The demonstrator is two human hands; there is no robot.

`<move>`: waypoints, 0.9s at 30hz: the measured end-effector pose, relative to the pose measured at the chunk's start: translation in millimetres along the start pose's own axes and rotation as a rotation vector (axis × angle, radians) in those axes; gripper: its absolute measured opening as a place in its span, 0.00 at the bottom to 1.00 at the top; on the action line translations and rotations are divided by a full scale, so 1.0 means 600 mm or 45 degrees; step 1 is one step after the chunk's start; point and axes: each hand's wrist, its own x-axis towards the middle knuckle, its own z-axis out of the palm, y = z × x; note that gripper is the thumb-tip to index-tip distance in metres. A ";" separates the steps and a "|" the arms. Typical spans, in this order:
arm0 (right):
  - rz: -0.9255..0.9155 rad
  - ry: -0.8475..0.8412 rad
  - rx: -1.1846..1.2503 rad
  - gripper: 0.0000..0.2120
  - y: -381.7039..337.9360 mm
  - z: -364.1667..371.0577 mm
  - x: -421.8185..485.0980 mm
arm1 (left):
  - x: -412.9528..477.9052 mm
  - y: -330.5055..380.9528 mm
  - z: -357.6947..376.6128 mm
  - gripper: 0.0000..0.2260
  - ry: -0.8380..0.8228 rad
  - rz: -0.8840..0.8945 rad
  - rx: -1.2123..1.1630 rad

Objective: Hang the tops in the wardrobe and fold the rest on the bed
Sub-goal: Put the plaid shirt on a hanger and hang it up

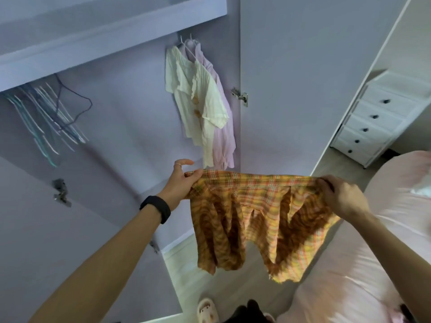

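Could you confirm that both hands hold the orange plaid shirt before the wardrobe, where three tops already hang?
The head view shows two tops hanging, not three: a cream top and a pale pink top behind it. The left hand and right hand do hold the orange plaid shirt.

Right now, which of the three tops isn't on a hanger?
The orange plaid top, gripped by left hand and right hand; cream top and lilac top are hung.

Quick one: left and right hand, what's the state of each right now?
Left hand: closed, pinching one top corner of the orange plaid garment.
Right hand: closed, holding the other top corner of the same garment.
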 end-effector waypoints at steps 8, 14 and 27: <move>0.084 -0.039 -0.004 0.08 -0.022 0.008 -0.001 | 0.003 -0.006 0.005 0.14 -0.363 -0.301 -0.047; 0.051 -0.116 0.015 0.08 -0.018 0.007 -0.009 | 0.011 -0.021 -0.005 0.14 -0.241 0.177 0.928; -0.159 0.058 -0.178 0.15 -0.037 0.010 -0.012 | 0.017 -0.047 -0.080 0.16 0.289 0.869 1.431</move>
